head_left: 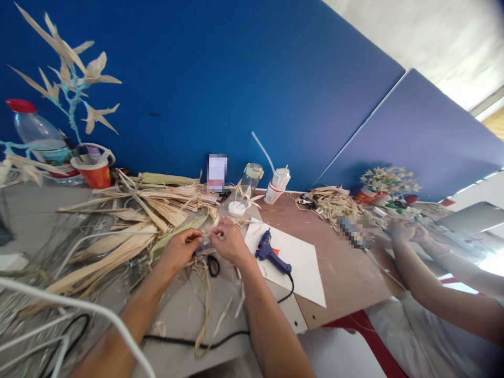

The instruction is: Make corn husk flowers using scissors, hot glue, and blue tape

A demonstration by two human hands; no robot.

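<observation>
Pinching smth pale, maybe husk: L hand & R hand near-touching, fingertips together, forearms converging.

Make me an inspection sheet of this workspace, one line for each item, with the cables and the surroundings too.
Surface: grey table, littered with scraps; brown section on the right.
Job's things: dry husks piled on the left; blue glue gun lying on a white sheet.
Clutter: black scissor handle near the hands; red cup and plastic bottle at far left.
Hands: left and right close together, fingers bent; grip unclear.
Cables: black cable from the glue gun, running off the sheet.
Surroundings: blue partition behind; another person's forearms at right.
</observation>
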